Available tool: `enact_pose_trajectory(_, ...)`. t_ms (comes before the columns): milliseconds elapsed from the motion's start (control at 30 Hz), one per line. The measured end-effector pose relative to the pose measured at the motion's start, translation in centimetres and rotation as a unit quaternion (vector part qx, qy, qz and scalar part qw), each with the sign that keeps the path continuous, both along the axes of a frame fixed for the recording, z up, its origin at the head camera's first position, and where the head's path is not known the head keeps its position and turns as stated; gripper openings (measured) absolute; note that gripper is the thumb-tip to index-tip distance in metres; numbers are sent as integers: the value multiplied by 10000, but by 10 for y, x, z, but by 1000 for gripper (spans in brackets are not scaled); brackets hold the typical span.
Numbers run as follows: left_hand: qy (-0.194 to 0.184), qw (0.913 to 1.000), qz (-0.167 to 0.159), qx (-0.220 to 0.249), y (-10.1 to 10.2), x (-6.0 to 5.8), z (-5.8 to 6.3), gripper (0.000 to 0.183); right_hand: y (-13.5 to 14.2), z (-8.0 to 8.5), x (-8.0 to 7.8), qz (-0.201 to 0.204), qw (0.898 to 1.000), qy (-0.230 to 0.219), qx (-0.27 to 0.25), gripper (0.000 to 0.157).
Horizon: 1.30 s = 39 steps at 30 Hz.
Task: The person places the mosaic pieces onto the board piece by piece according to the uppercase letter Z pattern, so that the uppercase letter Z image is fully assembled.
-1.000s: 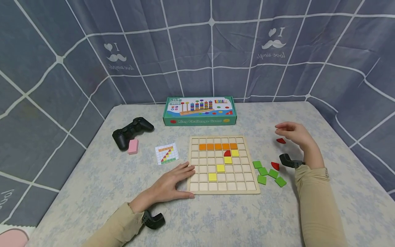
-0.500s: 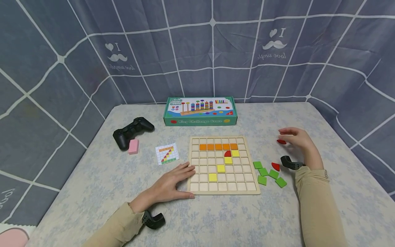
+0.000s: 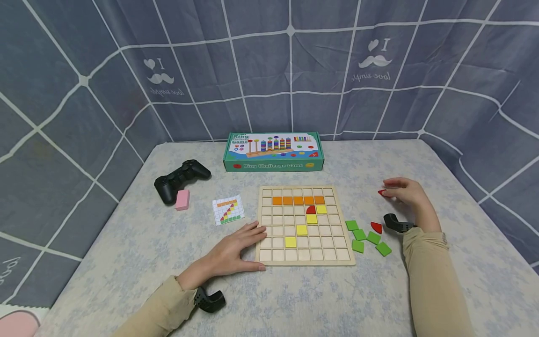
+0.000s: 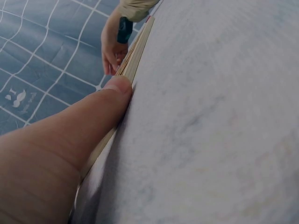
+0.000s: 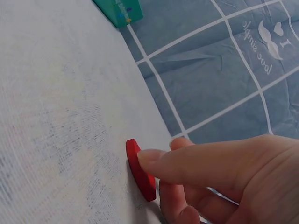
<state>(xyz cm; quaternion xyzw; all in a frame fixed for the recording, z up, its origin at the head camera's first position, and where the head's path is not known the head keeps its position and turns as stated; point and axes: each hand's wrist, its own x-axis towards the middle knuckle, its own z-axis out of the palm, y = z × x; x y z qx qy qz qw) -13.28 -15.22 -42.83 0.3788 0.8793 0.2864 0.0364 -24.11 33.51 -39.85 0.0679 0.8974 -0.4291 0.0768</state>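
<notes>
My left hand [image 3: 229,250] rests at the left edge of a wooden grid board [image 3: 328,242], fingers spread onto its rim. In the left wrist view its thumb [image 4: 105,109] presses the board's side. On the board lie a row of orange tiles [image 3: 298,200], several yellow squares [image 3: 301,230] and one red quarter-circle piece [image 3: 310,210]. To the right of the board, my right hand [image 3: 407,194] pinches another red quarter-circle piece [image 5: 140,170] at the tabletop, thumb against its face. Nearer me lie a third red piece [image 3: 376,227] and several green square tiles [image 3: 373,238].
A pattern card [image 3: 228,209] lies left of the board. Further left are a black game controller [image 3: 181,180] and a pink block [image 3: 182,200]. Behind the board stands a green game box [image 3: 273,166], near the curtain [image 3: 269,70] at the back.
My right hand has come down a little toward me and right, its thumb and fingers closing on the far red piece, now largely covered. The left hand stays put.
</notes>
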Motion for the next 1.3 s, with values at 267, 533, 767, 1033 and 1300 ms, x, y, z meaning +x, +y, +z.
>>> enact_pose_trajectory(267, 29, 10000, 1, -30, 0, 0, -1, 81, -1, 0, 1, -95, 9999, 55, -2, 52)
enact_pose_trajectory(533, 11, 10000, -2, -13, 0, 0, 0, 81, -1, 0, -1, -95, 9999, 26, 134, 51)
enact_pose_trajectory(767, 7, 10000, 7, -22, 0, 0, -1, 81, -12, 8, -2, 278, 9991, -105, 312, 51)
enact_pose_trajectory(1033, 12, 10000, 5, -42, 0, 0, 1, 80, -55, 28, -5, 1054, 9940, -2, 299, 44)
enact_pose_trajectory(1300, 37, 10000, 2, -51, 0, 0, 1, 80, -113, 36, -1, 1794, 9835, 198, -160, 29)
